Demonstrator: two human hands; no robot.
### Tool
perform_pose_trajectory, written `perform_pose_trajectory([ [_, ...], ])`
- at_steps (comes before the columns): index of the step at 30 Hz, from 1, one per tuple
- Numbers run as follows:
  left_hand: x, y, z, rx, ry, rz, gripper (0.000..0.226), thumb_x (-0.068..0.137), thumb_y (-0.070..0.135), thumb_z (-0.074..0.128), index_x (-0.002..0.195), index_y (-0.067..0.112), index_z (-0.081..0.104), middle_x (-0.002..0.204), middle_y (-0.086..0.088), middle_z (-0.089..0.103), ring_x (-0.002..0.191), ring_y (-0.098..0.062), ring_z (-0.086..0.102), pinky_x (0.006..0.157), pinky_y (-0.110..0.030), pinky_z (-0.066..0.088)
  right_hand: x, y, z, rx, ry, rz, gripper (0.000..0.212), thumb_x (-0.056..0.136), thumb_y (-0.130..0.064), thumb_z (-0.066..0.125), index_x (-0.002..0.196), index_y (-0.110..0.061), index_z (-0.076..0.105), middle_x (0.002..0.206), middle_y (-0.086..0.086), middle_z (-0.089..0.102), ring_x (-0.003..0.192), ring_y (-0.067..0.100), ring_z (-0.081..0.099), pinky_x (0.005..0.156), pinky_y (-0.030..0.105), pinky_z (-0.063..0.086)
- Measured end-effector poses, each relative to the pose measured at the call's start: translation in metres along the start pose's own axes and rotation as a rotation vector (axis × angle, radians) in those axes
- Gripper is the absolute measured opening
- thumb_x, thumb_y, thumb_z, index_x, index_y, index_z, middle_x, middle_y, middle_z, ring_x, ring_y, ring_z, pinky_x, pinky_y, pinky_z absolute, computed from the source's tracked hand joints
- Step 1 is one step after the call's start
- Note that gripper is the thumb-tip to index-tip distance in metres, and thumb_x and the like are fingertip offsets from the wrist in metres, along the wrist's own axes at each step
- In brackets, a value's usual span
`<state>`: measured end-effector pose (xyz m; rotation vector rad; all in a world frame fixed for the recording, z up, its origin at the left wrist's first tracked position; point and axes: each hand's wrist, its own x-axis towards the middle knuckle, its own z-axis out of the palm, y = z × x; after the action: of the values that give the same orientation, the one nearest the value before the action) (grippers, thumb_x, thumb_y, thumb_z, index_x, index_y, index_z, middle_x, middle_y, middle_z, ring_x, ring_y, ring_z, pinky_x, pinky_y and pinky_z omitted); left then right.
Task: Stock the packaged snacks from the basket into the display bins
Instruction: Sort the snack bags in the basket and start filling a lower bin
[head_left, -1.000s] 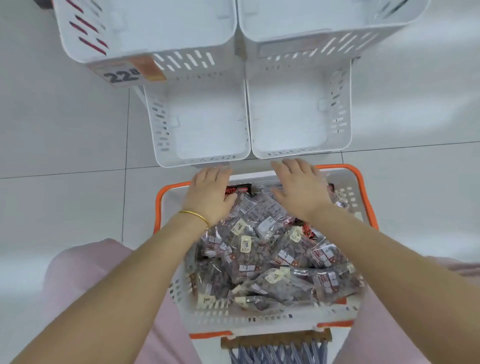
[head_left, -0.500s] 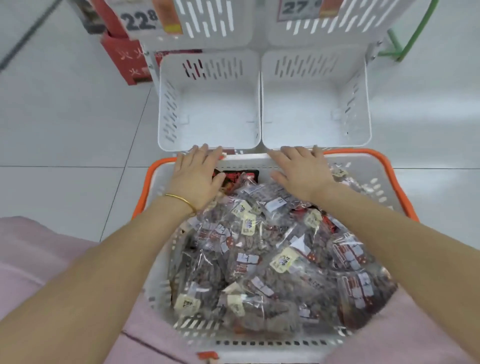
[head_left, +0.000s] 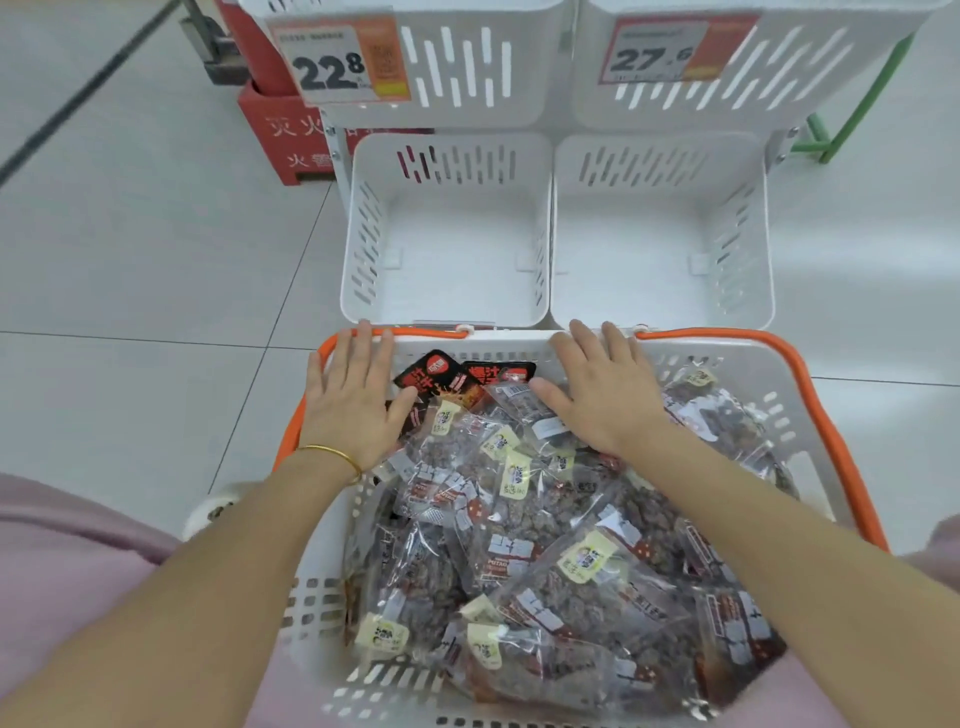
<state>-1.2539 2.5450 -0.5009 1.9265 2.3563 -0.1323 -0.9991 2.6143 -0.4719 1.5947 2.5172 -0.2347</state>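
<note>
Basket (head_left: 509, 344), near, heaped with packaged snacks (head_left: 545, 545); two display bins (head_left: 447, 270) stand just beyond its far rim. Left hand (head_left: 353, 400) and right hand (head_left: 602, 395) lie flat, fingers extended, on the farthest packets, fingertips at that rim, gripping nothing.

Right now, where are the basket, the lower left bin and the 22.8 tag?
basket (head_left: 504, 344): head view, middle of its white far wall.
lower left bin (head_left: 452, 260): head view, its bare floor.
22.8 tag (head_left: 337, 62): head view, the printed digits.
</note>
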Motion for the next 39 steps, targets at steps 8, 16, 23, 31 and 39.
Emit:
perform_pose_trajectory([
  [8,0.033,-0.039,-0.027,-0.126,-0.144,-0.021,0.064,0.097,0.050,0.025,0.150,0.024,-0.001,0.158,0.001,-0.009,0.145,-0.017,-0.010,0.117,-0.042,-0.005,0.031,-0.016,-0.020,0.115,-0.070,-0.084,0.058,0.098,-0.053,0.025,0.148,-0.025,0.024,0.159,0.000,0.013,0.146,0.026,0.009,0.117,0.047,0.012],
  [16,0.001,0.033,-0.063,-0.356,-0.142,0.196,0.037,0.094,0.046,0.044,0.105,0.020,0.069,0.148,-0.004,0.036,0.138,-0.022,0.018,0.112,-0.038,0.014,0.009,-0.028,-0.026,0.280,-0.192,-0.244,0.067,0.084,-0.023,0.057,0.146,-0.021,0.031,0.152,0.002,0.031,0.136,0.023,0.033,0.107,0.043,0.037],
  [23,-0.030,0.048,-0.059,-0.410,-0.110,0.192,0.016,0.084,0.043,0.063,0.088,0.027,0.066,0.141,0.006,0.040,0.129,-0.019,0.022,0.105,-0.033,0.019,0.010,-0.024,-0.016,0.259,0.035,-0.236,0.033,0.096,-0.020,0.050,0.128,-0.024,0.055,0.124,0.003,0.062,0.112,0.025,0.057,0.085,0.042,0.052],
  [31,-0.029,0.043,-0.113,-0.897,-0.021,0.103,0.015,0.087,0.013,0.063,0.074,0.005,0.067,0.121,0.003,0.047,0.113,-0.001,0.040,0.082,-0.009,0.025,0.007,-0.020,-0.082,0.903,0.179,-0.127,0.006,0.097,-0.018,0.051,0.097,-0.016,0.056,0.073,-0.004,0.055,0.064,0.008,0.047,0.063,0.026,0.034],
  [39,-0.012,0.039,-0.147,-1.075,0.140,0.115,0.008,0.088,0.017,0.063,0.084,0.010,0.066,0.144,0.008,0.036,0.116,0.006,0.044,0.079,-0.001,0.032,0.006,-0.024,-0.119,1.208,-0.067,-0.057,0.022,0.097,-0.023,0.051,0.102,-0.005,0.062,0.089,0.006,0.063,0.070,0.015,0.058,0.049,0.022,0.051],
])
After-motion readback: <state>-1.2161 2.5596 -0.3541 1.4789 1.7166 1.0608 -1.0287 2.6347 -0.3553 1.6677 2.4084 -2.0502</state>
